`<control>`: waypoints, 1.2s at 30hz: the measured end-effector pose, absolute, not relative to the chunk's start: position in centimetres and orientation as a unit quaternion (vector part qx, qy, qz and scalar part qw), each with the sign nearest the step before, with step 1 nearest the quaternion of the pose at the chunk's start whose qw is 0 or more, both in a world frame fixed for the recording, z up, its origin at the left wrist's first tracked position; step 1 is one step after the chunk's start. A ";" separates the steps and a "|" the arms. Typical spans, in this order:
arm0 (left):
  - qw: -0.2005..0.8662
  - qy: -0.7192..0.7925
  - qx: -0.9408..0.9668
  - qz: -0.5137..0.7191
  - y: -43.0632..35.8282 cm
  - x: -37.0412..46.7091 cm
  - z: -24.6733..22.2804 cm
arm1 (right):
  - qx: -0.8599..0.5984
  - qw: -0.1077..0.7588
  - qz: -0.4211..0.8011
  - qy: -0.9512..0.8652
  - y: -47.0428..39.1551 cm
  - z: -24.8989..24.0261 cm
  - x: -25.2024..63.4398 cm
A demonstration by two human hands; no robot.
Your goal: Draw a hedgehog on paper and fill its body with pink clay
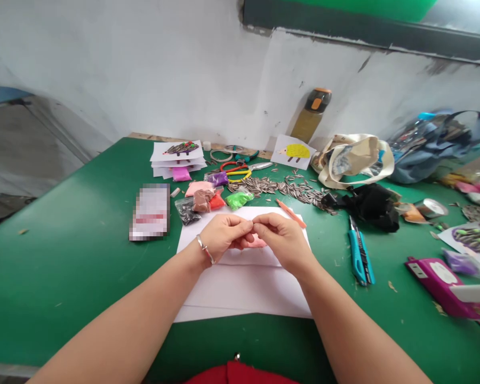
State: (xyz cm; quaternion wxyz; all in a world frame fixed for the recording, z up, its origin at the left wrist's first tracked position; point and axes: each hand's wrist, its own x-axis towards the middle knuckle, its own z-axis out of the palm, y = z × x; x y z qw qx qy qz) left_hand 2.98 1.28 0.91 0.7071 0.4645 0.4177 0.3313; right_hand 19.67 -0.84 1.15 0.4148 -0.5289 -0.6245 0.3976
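Note:
My left hand [228,233] and my right hand [280,234] meet over white paper sheets [244,293], thumbs and fingertips pinched together. Whatever lies between the fingertips is too small or hidden to make out. Just below them a pink patch [257,242], perhaps soft clay, shows on the paper, partly covered by my hands. An orange pen-like stick [291,213] rests on the paper's far right corner. Small bags of coloured clay, black [187,212], brown [204,200] and green [239,198] among them, lie beyond my left hand.
Striped sunflower seeds [300,191] are spread behind the paper, near scissors [244,172]. A phone [150,212] lies to the left, a teal utility knife [360,253] to the right. Farther right are a black cloth-like bundle [374,207] and a magenta device [444,285]. A bottle [311,114] leans against the wall.

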 end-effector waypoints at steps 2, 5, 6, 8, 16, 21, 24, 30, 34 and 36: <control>0.715 0.419 0.451 0.331 1.2 3.1 0.8 | -0.528 0.417 0.391 -0.629 -0.8 1.1 19.6; 0.720 0.420 0.444 0.327 1.2 3.2 0.8 | -0.524 0.417 0.371 -0.644 -0.8 1.1 19.7; 0.720 0.419 0.447 0.327 1.2 3.1 0.8 | -0.522 0.416 0.355 -0.654 -0.9 1.1 19.7; 0.716 0.419 0.453 0.328 1.2 3.1 0.9 | -0.517 0.410 0.315 -0.682 -0.9 1.1 19.7; 0.711 0.422 0.463 0.318 1.3 3.0 1.1 | -0.510 0.394 0.299 -0.704 -1.1 1.3 19.8; 0.715 0.415 0.471 0.308 1.4 2.9 0.8 | -0.512 0.389 0.271 -0.717 -1.0 1.2 19.9; 0.710 0.416 0.478 0.306 1.4 2.9 0.8 | -0.500 0.383 0.242 -0.738 -1.0 1.2 19.9; 0.704 0.435 0.477 0.297 1.5 3.0 1.2 | -0.485 0.365 0.217 -0.764 -1.0 1.1 20.0; 0.708 0.437 0.473 0.289 1.6 2.9 1.2 | -0.499 0.371 0.254 -0.740 -1.1 1.0 20.0; 0.715 0.429 0.470 0.289 1.6 2.8 1.2 | -0.508 0.375 0.274 -0.726 -1.2 1.1 19.9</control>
